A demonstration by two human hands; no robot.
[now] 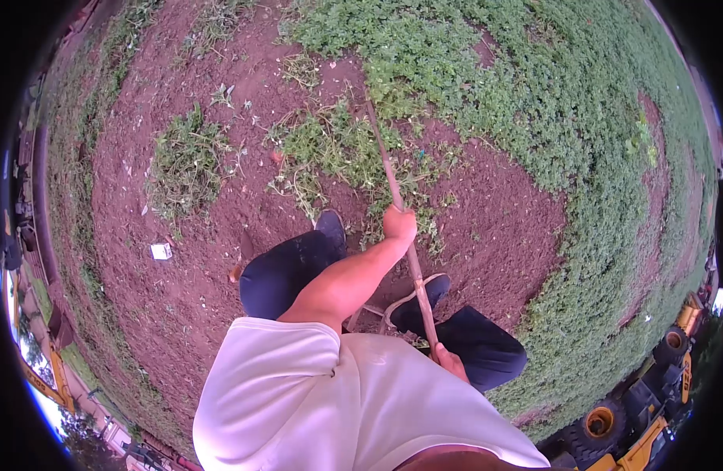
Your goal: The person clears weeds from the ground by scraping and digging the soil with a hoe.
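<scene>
A long wooden handle (383, 153), like that of a hoe, slants from my waist out to the ground ahead. My left hand (400, 224) is wrapped round its middle. Lower down, close to my right thigh, my right hand (451, 363) grips the near end, partly hidden by my shirt. The tool's far end lies at the edge of the green plants, and its head is too blurred to make out. Uprooted weeds (338, 149) lie on the soil beside the handle. My two shoes stand on bare earth on either side of the handle's line.
Low green plants (534, 94) grow thickly ahead and to the right. A heap of pulled weeds (187, 161) lies to the left, with a small white box (161, 251) nearer me. Yellow machinery (600, 424) with large tyres stands at the lower right edge.
</scene>
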